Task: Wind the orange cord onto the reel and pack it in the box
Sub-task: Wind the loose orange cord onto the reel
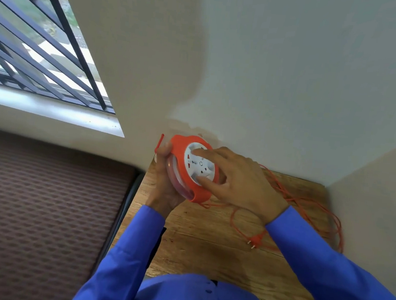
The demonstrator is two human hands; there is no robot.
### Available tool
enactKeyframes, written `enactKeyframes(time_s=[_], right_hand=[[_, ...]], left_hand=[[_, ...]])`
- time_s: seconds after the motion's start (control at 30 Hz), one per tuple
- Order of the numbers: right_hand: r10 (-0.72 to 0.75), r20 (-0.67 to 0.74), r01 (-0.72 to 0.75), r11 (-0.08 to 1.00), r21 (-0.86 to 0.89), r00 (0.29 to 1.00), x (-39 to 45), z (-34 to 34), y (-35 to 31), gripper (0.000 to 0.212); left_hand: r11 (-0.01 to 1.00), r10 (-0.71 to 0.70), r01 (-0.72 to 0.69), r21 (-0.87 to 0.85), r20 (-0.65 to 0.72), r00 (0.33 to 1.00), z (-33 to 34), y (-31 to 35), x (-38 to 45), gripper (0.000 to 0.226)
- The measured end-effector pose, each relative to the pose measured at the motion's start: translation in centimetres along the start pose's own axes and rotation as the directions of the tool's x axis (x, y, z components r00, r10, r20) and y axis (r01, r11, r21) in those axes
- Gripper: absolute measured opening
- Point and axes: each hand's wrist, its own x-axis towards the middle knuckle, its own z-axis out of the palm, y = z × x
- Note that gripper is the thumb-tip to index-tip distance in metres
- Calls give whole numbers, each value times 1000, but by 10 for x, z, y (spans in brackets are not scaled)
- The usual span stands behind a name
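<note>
The reel (194, 168), orange-rimmed with a white socket face, is held up on edge above the far left corner of the wooden worktop (207, 247), close to the wall. The left hand (164, 183) grasps it from behind and below at its 8 o'clock side, thumb on the rim. The right hand (235, 177) lies spread on the white face, forefinger near 12 o'clock and thumb near 5 o'clock, pressing rather than clenched, placed as if to turn the hub.

From the reel's 5 o'clock edge the orange cord (308, 204) drops to the worktop and lies in loose overlapping loops toward 3 and 4 o'clock, under the right forearm. Its plug (254, 241) rests at about 5 o'clock from the reel. Most of the cord looks unwound, so winding seems barely begun. No box is in view.

The likely trouble: the crossed loops may tighten into a knot as they are drawn in, or the plug may drag and catch. The forearm over the cord could also pin it, and slack turns could slip off the rim.
</note>
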Motion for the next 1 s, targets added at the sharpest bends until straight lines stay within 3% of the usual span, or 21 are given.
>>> enactKeyframes(time_s=[0.4, 0.57, 0.63, 0.7, 0.77, 0.83, 0.93, 1.0], right_hand=[[182, -91, -172, 979, 110, 979, 8, 23, -13, 64], [405, -140, -370, 902, 223, 904, 18, 28, -19, 58], [439, -151, -400, 887, 228, 886, 19, 28, -19, 64], [467, -149, -420, 868, 265, 872, 18, 29, -16, 76], [483, -140, -424, 849, 314, 864, 16, 31, -12, 76], [453, -145, -399, 869, 293, 880, 12, 30, -10, 68], [281, -211, -234, 946, 224, 936, -1, 23, -12, 28], [122, -168, -88, 977, 195, 978, -11, 17, -12, 28]], left_hand=[[988, 68, -49, 147, -129, 989, 0, 2, -9, 72], [988, 45, -23, 154, -139, 989, 5, -2, -11, 78], [984, 44, -26, 176, -101, 994, 8, -2, -11, 77], [979, 38, -22, 201, -77, 996, 11, -1, -10, 84], [983, 40, -26, 180, -75, 996, 10, -1, -9, 98], [987, 46, -31, 156, -93, 995, 9, -1, -9, 103], [994, 55, -45, 101, -94, 994, 6, 1, -8, 100], [998, 57, -55, 42, -53, 997, 3, 3, -9, 86]])
